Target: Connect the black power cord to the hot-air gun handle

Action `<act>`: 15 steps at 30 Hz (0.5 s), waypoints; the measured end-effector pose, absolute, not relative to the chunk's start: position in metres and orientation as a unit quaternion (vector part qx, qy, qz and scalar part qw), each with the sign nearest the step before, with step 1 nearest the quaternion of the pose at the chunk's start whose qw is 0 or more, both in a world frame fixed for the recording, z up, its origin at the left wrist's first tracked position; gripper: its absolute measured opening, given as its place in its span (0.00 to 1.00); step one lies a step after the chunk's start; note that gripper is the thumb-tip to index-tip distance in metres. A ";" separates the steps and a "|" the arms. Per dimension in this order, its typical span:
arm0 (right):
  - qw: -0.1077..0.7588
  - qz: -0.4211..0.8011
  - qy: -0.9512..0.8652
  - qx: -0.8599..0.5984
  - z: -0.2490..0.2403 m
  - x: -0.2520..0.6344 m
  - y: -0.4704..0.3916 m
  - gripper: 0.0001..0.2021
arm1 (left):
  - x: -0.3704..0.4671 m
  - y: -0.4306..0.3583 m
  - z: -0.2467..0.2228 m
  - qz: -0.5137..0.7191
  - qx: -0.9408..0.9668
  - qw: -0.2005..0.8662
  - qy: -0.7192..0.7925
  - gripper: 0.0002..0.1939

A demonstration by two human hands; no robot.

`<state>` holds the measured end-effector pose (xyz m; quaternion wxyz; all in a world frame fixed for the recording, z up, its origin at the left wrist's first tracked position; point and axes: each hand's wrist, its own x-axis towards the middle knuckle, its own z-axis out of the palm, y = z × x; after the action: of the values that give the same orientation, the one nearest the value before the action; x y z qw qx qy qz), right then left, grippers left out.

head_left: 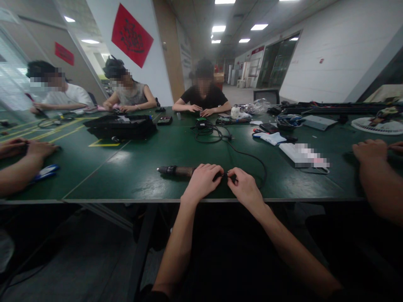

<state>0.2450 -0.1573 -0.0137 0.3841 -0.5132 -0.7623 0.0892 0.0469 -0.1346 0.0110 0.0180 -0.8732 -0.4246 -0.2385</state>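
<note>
A dark electric screwdriver (183, 171) lies along the table's near side, its bit pointing left. My left hand (205, 179) is closed over its rear end, and the fingers cover that part. Close beside it, my right hand (244, 186) pinches the end of a black cable, and a small dark piece shows between the two hands. The black cable (256, 157) curves from behind my right hand up to a loose coil in the middle of the table. The exact join between cable and screwdriver is hidden by my fingers.
On the green table (145, 184) stand a black tray (121, 128), a white box (294, 154), a blue-white cloth (270, 138) and a white fan grille (378, 126). Several people sit around it; neighbours' arms reach in at the left and right edges.
</note>
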 end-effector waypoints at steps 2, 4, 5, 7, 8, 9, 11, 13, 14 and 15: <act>0.384 0.090 -0.763 -0.512 -0.014 0.245 -0.157 0.06 | 0.047 -0.134 0.011 -0.234 -0.870 0.023 -0.434 0.04; 0.383 0.088 -0.763 -0.513 -0.013 0.245 -0.158 0.06 | 0.047 -0.134 0.010 -0.236 -0.863 0.030 -0.447 0.06; 0.382 0.086 -0.763 -0.514 -0.013 0.245 -0.158 0.06 | 0.047 -0.134 0.009 -0.238 -0.861 0.030 -0.448 0.07; 0.379 0.083 -0.764 -0.516 -0.013 0.244 -0.158 0.06 | 0.047 -0.133 0.009 -0.241 -0.867 0.025 -0.436 0.08; 0.379 0.082 -0.763 -0.517 -0.013 0.244 -0.158 0.06 | 0.046 -0.133 0.009 -0.240 -0.871 0.022 -0.427 0.07; 0.380 0.082 -0.763 -0.517 -0.013 0.244 -0.158 0.06 | 0.046 -0.133 0.009 -0.239 -0.875 0.021 -0.421 0.07; 0.383 0.082 -0.762 -0.517 -0.013 0.244 -0.158 0.06 | 0.046 -0.133 0.009 -0.236 -0.873 0.026 -0.425 0.05; 0.383 0.084 -0.762 -0.515 -0.013 0.244 -0.158 0.06 | 0.047 -0.134 0.009 -0.237 -0.865 0.033 -0.442 0.05; 0.382 0.085 -0.763 -0.515 -0.013 0.244 -0.158 0.06 | 0.047 -0.134 0.009 -0.238 -0.862 0.032 -0.446 0.06; 0.382 0.085 -0.763 -0.515 -0.014 0.244 -0.157 0.06 | 0.047 -0.134 0.009 -0.239 -0.863 0.029 -0.445 0.07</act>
<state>0.2441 -0.1575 -0.0136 0.3819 -0.5148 -0.7628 0.0853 0.0468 -0.1339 0.0093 0.0287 -0.8625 -0.4452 -0.2389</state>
